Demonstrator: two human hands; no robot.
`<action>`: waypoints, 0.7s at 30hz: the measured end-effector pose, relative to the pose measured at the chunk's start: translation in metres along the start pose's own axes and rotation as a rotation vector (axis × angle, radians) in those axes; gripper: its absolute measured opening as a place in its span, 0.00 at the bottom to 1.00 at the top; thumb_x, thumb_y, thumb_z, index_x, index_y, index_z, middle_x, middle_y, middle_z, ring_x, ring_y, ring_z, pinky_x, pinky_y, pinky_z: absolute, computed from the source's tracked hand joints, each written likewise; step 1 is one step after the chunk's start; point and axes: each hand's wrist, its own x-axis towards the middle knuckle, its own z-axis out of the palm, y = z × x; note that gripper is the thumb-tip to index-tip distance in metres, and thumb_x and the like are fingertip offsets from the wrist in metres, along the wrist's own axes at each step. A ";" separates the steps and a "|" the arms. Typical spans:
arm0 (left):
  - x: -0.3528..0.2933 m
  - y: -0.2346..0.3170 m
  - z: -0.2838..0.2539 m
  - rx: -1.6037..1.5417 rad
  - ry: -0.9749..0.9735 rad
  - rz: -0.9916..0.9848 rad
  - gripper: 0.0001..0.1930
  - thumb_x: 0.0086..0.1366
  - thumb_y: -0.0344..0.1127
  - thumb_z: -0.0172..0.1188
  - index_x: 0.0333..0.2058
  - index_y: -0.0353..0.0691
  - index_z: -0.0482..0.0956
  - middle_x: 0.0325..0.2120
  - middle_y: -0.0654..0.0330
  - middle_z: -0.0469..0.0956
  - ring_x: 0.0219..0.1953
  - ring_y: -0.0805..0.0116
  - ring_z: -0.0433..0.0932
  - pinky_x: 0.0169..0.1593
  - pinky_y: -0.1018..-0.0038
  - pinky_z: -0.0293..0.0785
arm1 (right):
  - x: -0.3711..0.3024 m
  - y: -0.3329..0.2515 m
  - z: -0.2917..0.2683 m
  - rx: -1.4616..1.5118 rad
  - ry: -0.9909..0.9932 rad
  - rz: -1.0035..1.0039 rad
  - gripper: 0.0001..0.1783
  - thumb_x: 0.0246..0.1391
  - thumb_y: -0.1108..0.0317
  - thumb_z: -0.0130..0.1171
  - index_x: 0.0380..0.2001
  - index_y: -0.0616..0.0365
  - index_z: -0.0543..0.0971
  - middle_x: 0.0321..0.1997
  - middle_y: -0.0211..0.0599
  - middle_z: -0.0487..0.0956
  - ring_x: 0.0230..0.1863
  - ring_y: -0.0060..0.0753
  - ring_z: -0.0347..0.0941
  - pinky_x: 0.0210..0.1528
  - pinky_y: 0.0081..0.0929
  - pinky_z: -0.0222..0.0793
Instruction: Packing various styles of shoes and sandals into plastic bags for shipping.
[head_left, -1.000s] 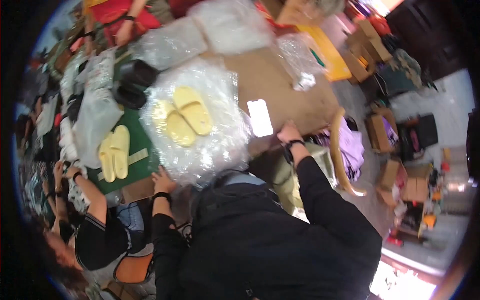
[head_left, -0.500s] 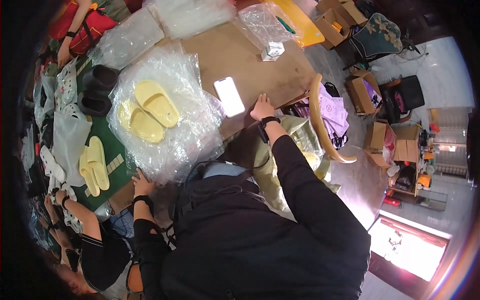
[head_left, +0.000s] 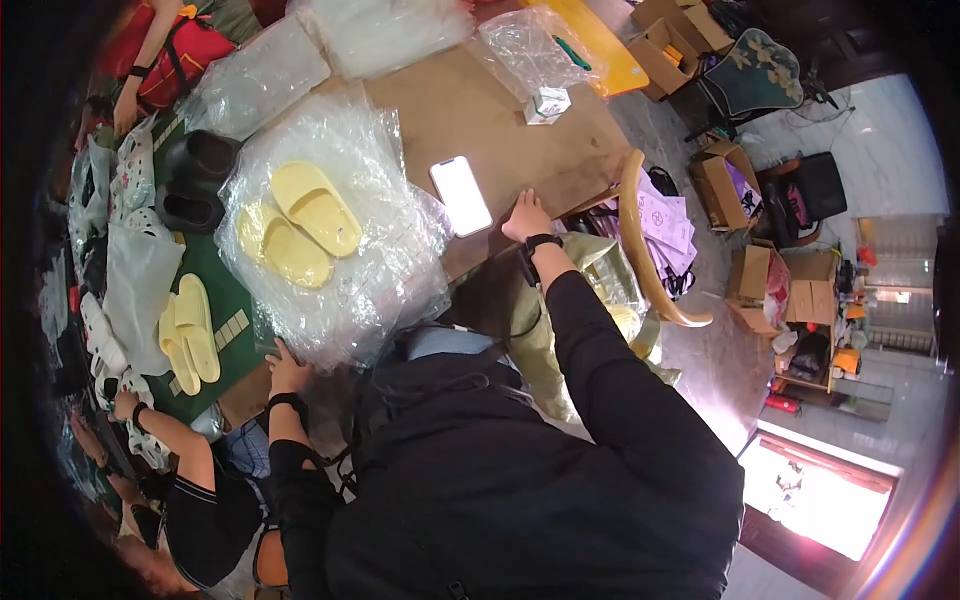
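Observation:
A pair of pale yellow slippers [head_left: 298, 222] lies on a heap of clear plastic bags [head_left: 385, 265] on the brown table [head_left: 480, 120]. My left hand [head_left: 285, 366] rests at the near edge of that heap, touching the plastic; whether it grips is unclear. My right hand [head_left: 524, 214], with a black watch on its wrist, lies flat on the table's near edge, just right of a white phone [head_left: 461, 195] lying face up. Black sleeves cover both my arms.
A second yellow pair [head_left: 190, 330] lies on a green mat [head_left: 225, 290], with black shoes [head_left: 195, 170] behind. A co-worker in black [head_left: 195, 485] sits at lower left. More plastic bags [head_left: 260, 70], a small box [head_left: 549, 103], cardboard boxes [head_left: 725, 185] and a curved wooden chair back [head_left: 645, 250] surround the table.
The view has swung so the table sits higher and further left in the picture. Both hands keep their places: left at the plastic heap, right beside the phone.

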 end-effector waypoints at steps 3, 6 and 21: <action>-0.006 0.004 0.001 -0.001 0.002 0.005 0.55 0.48 0.45 0.62 0.63 0.47 0.27 0.59 0.25 0.33 0.60 0.28 0.46 0.61 0.56 0.53 | 0.001 0.000 0.001 -0.017 -0.008 0.003 0.45 0.44 0.59 0.52 0.63 0.62 0.47 0.70 0.41 0.41 0.69 0.43 0.43 0.62 0.38 0.55; -0.004 0.006 0.003 0.018 0.024 -0.015 0.55 0.48 0.45 0.62 0.63 0.46 0.28 0.59 0.25 0.33 0.60 0.27 0.45 0.62 0.56 0.52 | 0.001 0.003 0.003 -0.032 -0.002 -0.004 0.44 0.44 0.59 0.51 0.63 0.62 0.47 0.70 0.41 0.41 0.69 0.43 0.43 0.62 0.38 0.55; -0.010 0.011 0.000 0.034 0.052 -0.005 0.53 0.49 0.47 0.60 0.63 0.45 0.29 0.59 0.25 0.35 0.60 0.28 0.46 0.62 0.55 0.51 | -0.003 0.004 -0.006 -0.019 -0.021 -0.078 0.45 0.40 0.63 0.47 0.62 0.68 0.47 0.68 0.53 0.43 0.68 0.50 0.43 0.66 0.32 0.46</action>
